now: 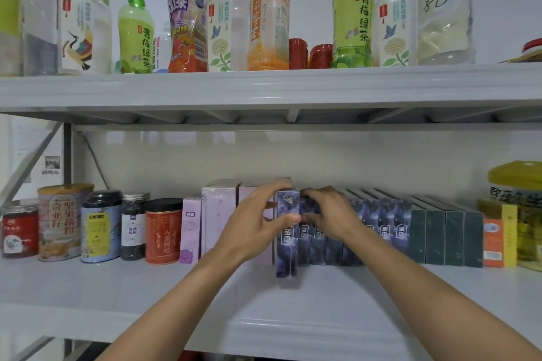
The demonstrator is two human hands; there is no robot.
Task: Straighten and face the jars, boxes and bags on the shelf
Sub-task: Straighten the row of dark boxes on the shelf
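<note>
On the white lower shelf stands a row of narrow boxes. My left hand grips a dark purple box that sticks out forward of the row, fingers over its top and thumb on its face. My right hand holds the neighbouring purple boxes just right of it. More purple boxes and dark green boxes continue rightward. Pale lilac boxes stand to the left, partly hidden by my left hand.
Jars and tins line the lower shelf's left end, among them a red tin. Orange and yellow packs sit at the right end. The upper shelf carries several drink bottles.
</note>
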